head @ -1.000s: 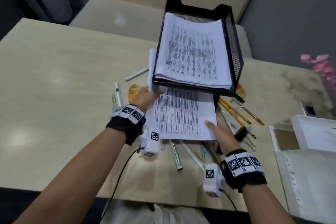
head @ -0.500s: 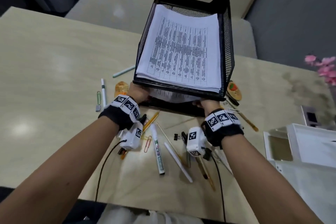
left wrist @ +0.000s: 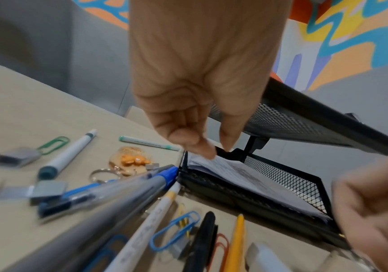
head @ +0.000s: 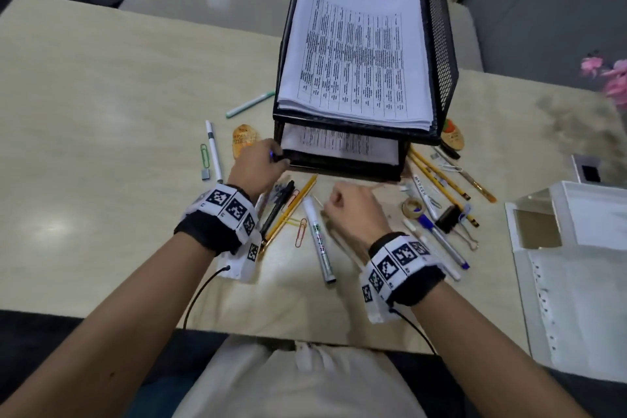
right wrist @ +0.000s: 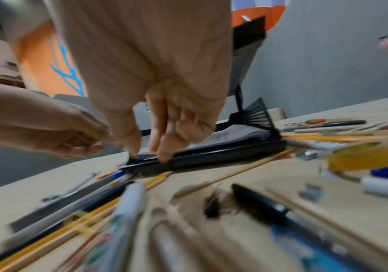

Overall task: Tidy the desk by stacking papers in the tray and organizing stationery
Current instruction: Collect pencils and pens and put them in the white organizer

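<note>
A black two-tier mesh tray (head: 441,44) stands at the middle back of the desk. A printed paper stack (head: 356,54) fills its top tier, and another sheaf (head: 339,144) lies in the lower tier (left wrist: 288,178). My left hand (head: 276,161) is at the lower tier's front left corner, fingertips (left wrist: 202,150) touching the paper corner (left wrist: 246,174). My right hand (head: 342,204) hovers loosely curled just in front of the tray rim (right wrist: 223,154), holding nothing. Pens, a silver marker (head: 319,237), yellow pencils (head: 437,176) and paper clips lie scattered around both hands.
A tape roll (head: 412,207), a black binder clip (head: 448,219) and a blue pen (head: 441,241) lie right of my right hand. A white pen (head: 213,149) and a mint highlighter (head: 249,104) lie left of the tray. A white box (head: 576,210) sits at the right edge.
The sheaf both hands were sliding under the top tier now lies inside the lower tier. My right hand has pulled back toward me; my left stays at the tray's left corner.
</note>
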{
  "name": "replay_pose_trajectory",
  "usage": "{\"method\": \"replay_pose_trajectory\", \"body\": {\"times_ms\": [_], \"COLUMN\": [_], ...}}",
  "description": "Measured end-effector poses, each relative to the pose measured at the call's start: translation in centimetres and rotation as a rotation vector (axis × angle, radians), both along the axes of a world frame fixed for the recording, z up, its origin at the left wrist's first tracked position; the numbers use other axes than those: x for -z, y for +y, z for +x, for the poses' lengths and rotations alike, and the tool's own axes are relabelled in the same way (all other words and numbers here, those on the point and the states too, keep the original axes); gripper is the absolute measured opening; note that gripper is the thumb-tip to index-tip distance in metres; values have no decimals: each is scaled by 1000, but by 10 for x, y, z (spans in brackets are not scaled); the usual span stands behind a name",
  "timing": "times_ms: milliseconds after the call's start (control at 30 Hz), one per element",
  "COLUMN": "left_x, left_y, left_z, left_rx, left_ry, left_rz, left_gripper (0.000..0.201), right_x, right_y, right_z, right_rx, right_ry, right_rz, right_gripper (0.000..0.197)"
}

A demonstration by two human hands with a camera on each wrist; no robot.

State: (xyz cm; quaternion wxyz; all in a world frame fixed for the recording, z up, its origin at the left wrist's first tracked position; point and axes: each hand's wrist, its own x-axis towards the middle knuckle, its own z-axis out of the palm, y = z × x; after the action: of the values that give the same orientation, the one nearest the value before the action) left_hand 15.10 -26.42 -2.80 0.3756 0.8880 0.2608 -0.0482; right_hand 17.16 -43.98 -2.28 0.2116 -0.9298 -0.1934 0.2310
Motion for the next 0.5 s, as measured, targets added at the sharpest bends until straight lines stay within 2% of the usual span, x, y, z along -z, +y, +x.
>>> {"method": "replay_pose_trajectory", "body": {"times_ms": [100, 200, 267, 333, 433, 500], "left_x": [-3, 0, 5, 8, 7, 6], "left_y": [-3, -4, -5, -10, -25, -35], "left_z": [-19, -35, -43, -49, -51, -47], "left_rx": [47, -17, -69, -88, -69, -73], "left_ry": [-43, -68, -38, 32, 162, 102], "left_rz": [-37, -134, -230, -335, -554, -675], "left_gripper": [17, 16, 18, 27, 36, 33], "right_x": [6, 14, 17, 17, 12, 9], "right_y": [8, 5, 2, -1, 0, 3], "right_z": [-29, -47, -52, -55, -58, -61], "right_rx": [-121, -99, -65, 4, 72, 49], "right_ry": [113, 114, 95, 63, 53, 95], "right_rz": [-217, -318, -314, -230, 28, 198], "right_gripper": [19, 23, 22, 19, 13, 12]}}
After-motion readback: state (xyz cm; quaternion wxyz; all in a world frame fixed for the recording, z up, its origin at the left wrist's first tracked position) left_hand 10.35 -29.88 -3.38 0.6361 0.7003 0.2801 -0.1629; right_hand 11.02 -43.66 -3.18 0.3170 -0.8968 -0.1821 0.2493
